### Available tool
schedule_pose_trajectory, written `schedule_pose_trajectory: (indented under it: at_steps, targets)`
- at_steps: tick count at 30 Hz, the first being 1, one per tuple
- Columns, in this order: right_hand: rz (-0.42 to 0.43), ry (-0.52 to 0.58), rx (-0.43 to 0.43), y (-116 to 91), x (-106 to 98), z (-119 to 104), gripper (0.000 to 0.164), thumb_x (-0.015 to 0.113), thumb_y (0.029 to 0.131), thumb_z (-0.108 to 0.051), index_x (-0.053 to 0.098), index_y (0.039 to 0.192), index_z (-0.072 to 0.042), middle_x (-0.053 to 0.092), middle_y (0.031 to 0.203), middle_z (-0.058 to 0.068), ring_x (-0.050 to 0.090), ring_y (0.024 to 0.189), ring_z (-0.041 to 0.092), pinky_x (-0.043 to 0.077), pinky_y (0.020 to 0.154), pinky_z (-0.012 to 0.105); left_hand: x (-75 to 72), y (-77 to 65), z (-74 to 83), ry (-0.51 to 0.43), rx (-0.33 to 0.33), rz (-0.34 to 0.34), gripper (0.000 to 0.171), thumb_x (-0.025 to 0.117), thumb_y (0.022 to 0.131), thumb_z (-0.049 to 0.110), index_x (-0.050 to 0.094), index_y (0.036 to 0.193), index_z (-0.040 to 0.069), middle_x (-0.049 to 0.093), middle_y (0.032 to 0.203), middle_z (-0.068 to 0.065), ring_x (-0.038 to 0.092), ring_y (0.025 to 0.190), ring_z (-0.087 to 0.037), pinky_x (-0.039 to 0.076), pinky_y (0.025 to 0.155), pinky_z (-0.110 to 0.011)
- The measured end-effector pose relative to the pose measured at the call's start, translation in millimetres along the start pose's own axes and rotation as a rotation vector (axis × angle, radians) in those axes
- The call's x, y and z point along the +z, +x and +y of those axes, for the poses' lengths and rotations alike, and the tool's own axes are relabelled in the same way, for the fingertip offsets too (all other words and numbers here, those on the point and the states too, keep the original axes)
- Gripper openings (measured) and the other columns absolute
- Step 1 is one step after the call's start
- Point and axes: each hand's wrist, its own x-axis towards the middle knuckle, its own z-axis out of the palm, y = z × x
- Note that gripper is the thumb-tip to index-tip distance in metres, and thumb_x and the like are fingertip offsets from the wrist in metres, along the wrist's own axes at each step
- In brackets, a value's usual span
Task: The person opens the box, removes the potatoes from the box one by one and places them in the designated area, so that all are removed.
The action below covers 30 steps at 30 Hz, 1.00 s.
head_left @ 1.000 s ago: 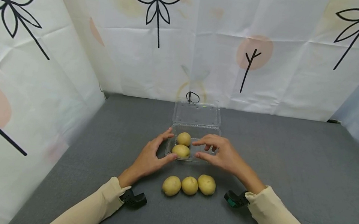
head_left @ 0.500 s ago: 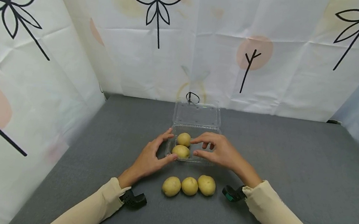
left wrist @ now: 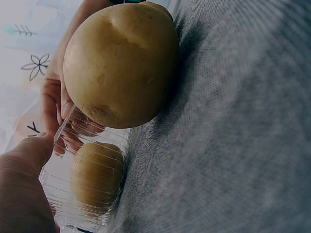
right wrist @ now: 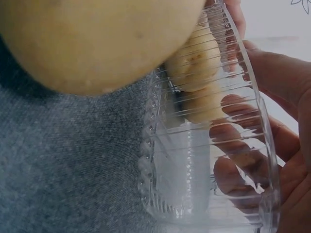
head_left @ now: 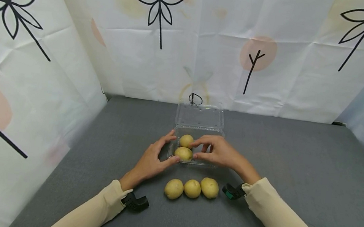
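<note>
A clear plastic clamshell container [head_left: 206, 162] stands on the table with its lid raised at the back. Two yellow potatoes lie along its left side, a back potato [head_left: 186, 141] and a front potato [head_left: 183, 153]. My left hand [head_left: 152, 160] rests at the left side, thumb at the front rim [left wrist: 73, 111] and fingers spread along the side. My right hand [head_left: 220, 151] reaches into the right half, with fingers loosely bent. Its index fingertip is at the back potato and its thumb beside the front one. Through the clear wall, the right fingers [right wrist: 228, 136] show, gripping nothing.
Three more potatoes sit in a row before the container: a left one [head_left: 173, 188], a middle one [head_left: 192, 188] and a right one [head_left: 209, 188]. The grey table [head_left: 283, 153] meets a patterned white cloth [head_left: 275, 83] behind. A black wrist camera [head_left: 135, 202] is strapped below the left hand.
My right hand has moved left inside the container, its fingertips coming up to the two potatoes. The left hand, the container and the front row of potatoes stay where they were.
</note>
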Motion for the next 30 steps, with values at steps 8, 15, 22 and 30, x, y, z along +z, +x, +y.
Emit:
schedule_pose_trajectory:
  at_steps: [8, 15, 22, 30]
  targets:
    - [-0.041, -0.014, 0.032, 7.0, 6.4, -0.5, 0.037, 0.079, 0.091, -0.02, 0.073, 0.126, -0.011, 0.073, 0.123, 0.008, 0.067, 0.083, 0.013, 0.056, 0.071, 0.026, 0.0, -0.8, 0.7, -0.005, 0.009, 0.004, 0.066, 0.07, 0.096, 0.038, 0.046, 0.151, 0.011, 0.03, 0.168, -0.002, 0.031, 0.154, -0.029, 0.03, 0.12, -0.062]
    - [-0.067, -0.016, 0.058, 11.3, 9.4, -2.6, 0.039, 0.078, 0.092, -0.023, 0.071, 0.128, -0.011, 0.073, 0.122, 0.008, 0.068, 0.085, 0.013, 0.056, 0.074, 0.026, -0.1, -1.6, 0.2, -0.004, -0.003, 0.004, 0.066, 0.071, 0.096, 0.038, 0.047, 0.151, 0.01, 0.029, 0.169, 0.0, 0.03, 0.155, -0.027, 0.03, 0.121, -0.061]
    - [-0.103, -0.009, 0.076, 15.3, 9.1, -2.9, 0.042, 0.076, 0.093, -0.025, 0.069, 0.132, -0.011, 0.073, 0.123, 0.009, 0.069, 0.086, 0.014, 0.057, 0.075, 0.027, -0.6, -1.9, -0.8, -0.008, 0.004, 0.008, 0.066, 0.071, 0.096, 0.038, 0.047, 0.151, 0.01, 0.03, 0.168, -0.002, 0.031, 0.154, -0.029, 0.031, 0.12, -0.061]
    - [-0.141, 0.013, 0.061, 16.5, 2.4, -1.2, 0.042, 0.077, 0.093, -0.019, 0.068, 0.132, -0.008, 0.072, 0.127, 0.011, 0.071, 0.095, 0.018, 0.059, 0.081, 0.03, 0.6, -0.8, -0.3, 0.001, -0.008, 0.0, 0.068, 0.071, 0.096, 0.038, 0.046, 0.152, 0.011, 0.029, 0.169, 0.001, 0.03, 0.155, -0.027, 0.03, 0.121, -0.061]
